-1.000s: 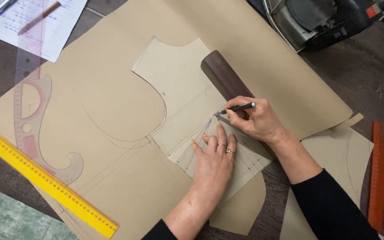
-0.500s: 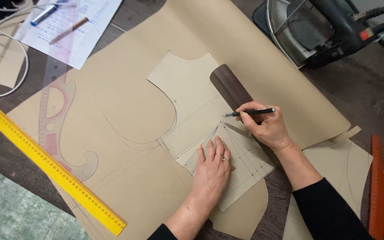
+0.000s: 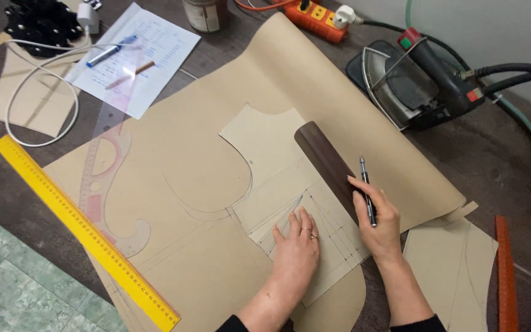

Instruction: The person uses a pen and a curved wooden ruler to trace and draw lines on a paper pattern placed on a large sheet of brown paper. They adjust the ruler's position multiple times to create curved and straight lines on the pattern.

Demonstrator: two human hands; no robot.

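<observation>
Pattern piece point(image 3: 265, 138): tan paper cutout, curved neckline and armhole edges, pencil lines fanning across lower part. Lies on large brown paper sheet point(image 3: 314, 67) on counter point(image 3: 487, 160). Dark brown wooden block point(image 3: 327, 163) rests on piece, diagonal. Left hand point(image 3: 296, 255): flat, fingers spread, pressing piece down. Right hand point(image 3: 379, 224): gripping black pen point(image 3: 366, 187), fingertips touching block. Yellow ruler point(image 3: 81, 224) lies to left.
</observation>
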